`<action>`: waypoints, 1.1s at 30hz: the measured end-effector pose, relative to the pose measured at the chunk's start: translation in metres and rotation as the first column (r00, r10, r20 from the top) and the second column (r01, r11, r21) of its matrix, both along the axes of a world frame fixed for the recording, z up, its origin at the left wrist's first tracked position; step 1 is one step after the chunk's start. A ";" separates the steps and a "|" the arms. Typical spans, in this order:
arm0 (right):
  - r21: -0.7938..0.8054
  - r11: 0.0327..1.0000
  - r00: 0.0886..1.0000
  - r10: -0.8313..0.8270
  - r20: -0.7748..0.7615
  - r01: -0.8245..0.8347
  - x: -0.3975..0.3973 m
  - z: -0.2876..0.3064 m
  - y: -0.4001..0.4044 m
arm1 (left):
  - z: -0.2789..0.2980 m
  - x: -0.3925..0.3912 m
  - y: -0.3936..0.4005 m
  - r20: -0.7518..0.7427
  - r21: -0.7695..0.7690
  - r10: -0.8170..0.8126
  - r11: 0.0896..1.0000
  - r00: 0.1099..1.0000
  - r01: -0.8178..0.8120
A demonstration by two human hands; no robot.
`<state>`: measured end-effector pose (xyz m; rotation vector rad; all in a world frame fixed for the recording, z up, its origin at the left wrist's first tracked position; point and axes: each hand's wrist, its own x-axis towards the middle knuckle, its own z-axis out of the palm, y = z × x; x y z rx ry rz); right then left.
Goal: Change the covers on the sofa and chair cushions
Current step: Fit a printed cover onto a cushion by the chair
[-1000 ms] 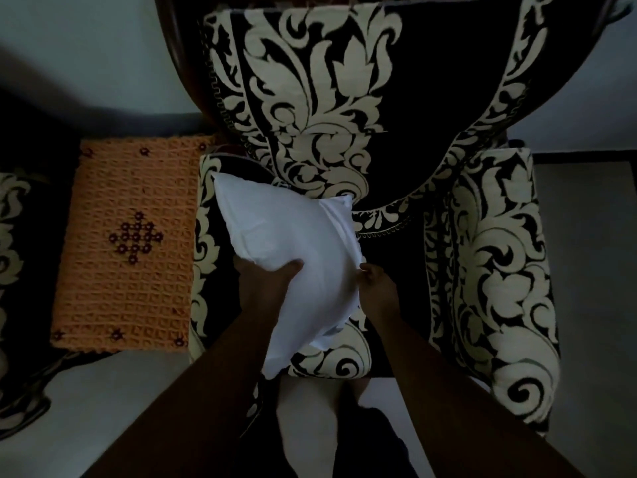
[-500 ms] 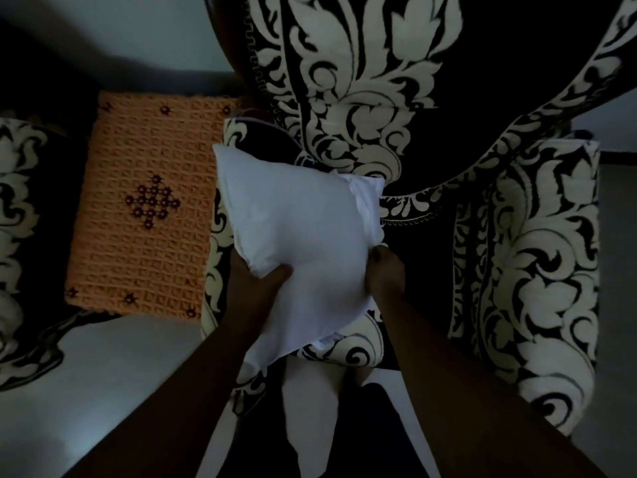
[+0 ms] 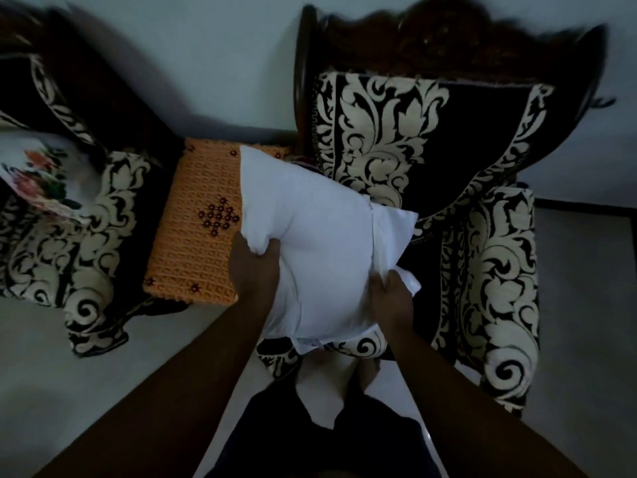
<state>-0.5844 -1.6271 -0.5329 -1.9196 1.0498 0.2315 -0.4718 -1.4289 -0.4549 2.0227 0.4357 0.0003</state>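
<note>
The room is dim and the upper edge of the frame is smeared, so the carved wooden top of the armchair (image 3: 431,139) at upper right is hard to read, and the second chair (image 3: 69,236) at left is cut off by the frame edge, with a floral cushion (image 3: 38,177) on it only partly visible. The white cushion (image 3: 320,243) sits in the centre of the frame, held up over the armchair's seat; it is plump, plain white, with loose cover fabric bunched along its right edge and a flap hanging below. It hides part of the orange crocheted cloth (image 3: 196,229) to its left. The left hand (image 3: 253,267) grips the cushion's left edge, fingers curled into the fabric; the right hand (image 3: 391,294) pinches the bunched fabric at lower right.
</note>
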 end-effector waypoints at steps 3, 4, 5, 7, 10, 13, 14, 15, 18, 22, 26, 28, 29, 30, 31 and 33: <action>-0.024 0.999 0.998 0.025 -0.060 -0.026 -0.016 0.025 0.016 | 0.026 -0.004 0.012 0.090 -0.001 0.001 1.000 0.996 -0.001; -0.017 1.000 1.000 -0.006 -0.018 0.006 -0.017 0.035 0.028 | 0.033 -0.005 0.015 0.096 -0.023 0.016 1.000 0.995 -0.014; -0.001 0.999 0.998 -0.044 0.040 0.044 -0.015 0.045 0.040 | 0.041 -0.007 0.018 0.101 -0.032 0.034 0.999 0.994 -0.031; 0.045 0.993 0.984 -0.111 0.139 0.106 -0.006 0.070 0.065 | 0.056 -0.012 0.020 0.106 -0.034 0.060 0.998 0.993 -0.057; 0.048 0.988 0.962 -0.156 0.224 0.149 0.005 0.104 0.073 | 0.069 -0.020 0.029 0.131 -0.012 0.013 1.000 0.991 -0.011; 0.041 0.990 0.953 -0.142 0.269 0.136 0.009 0.119 0.042 | 0.086 -0.023 0.047 0.072 -0.170 -0.232 0.956 0.970 0.241; 0.034 0.994 0.951 -0.114 0.287 0.108 0.011 0.124 0.028 | 0.094 -0.024 0.051 0.033 -0.250 -0.326 0.913 0.945 0.323; 0.019 0.997 0.951 -0.077 0.300 0.075 0.013 0.129 0.016 | 0.102 -0.023 0.053 0.001 -0.296 -0.389 0.880 0.921 0.372; 0.003 0.999 0.940 -0.039 0.338 0.040 0.027 0.147 -0.007 | 0.122 -0.018 0.054 -0.008 -0.430 -0.465 0.801 0.885 0.417; 0.040 0.990 0.924 -0.143 0.354 0.138 0.058 0.173 -0.027 | 0.142 -0.013 0.060 -0.006 -0.432 -0.536 0.763 0.845 0.481; -0.229 0.972 0.918 0.045 0.395 0.051 0.069 0.182 -0.020 | 0.154 0.009 0.075 -0.132 -0.450 -0.725 0.652 0.676 0.611; -0.313 0.949 0.901 0.109 0.421 0.031 0.067 0.184 -0.004 | 0.167 0.013 0.072 -0.272 -0.491 -0.757 0.640 0.594 0.591; -0.331 0.943 0.892 0.128 0.434 0.025 0.065 0.186 0.004 | 0.166 0.012 0.067 -0.271 -0.481 -0.730 0.667 0.627 0.568; -0.335 0.942 0.884 0.142 0.446 0.018 0.064 0.187 0.010 | 0.168 0.011 0.061 -0.242 -0.449 -0.664 0.723 0.707 0.526; -0.324 0.946 0.877 0.151 0.457 0.006 0.062 0.189 0.016 | 0.162 0.010 0.056 -0.167 -0.420 -0.585 0.770 0.793 0.480; -0.270 0.963 0.864 0.141 0.484 -0.007 0.059 0.191 0.020 | 0.156 0.009 0.050 -0.013 -0.387 -0.454 0.824 0.891 0.414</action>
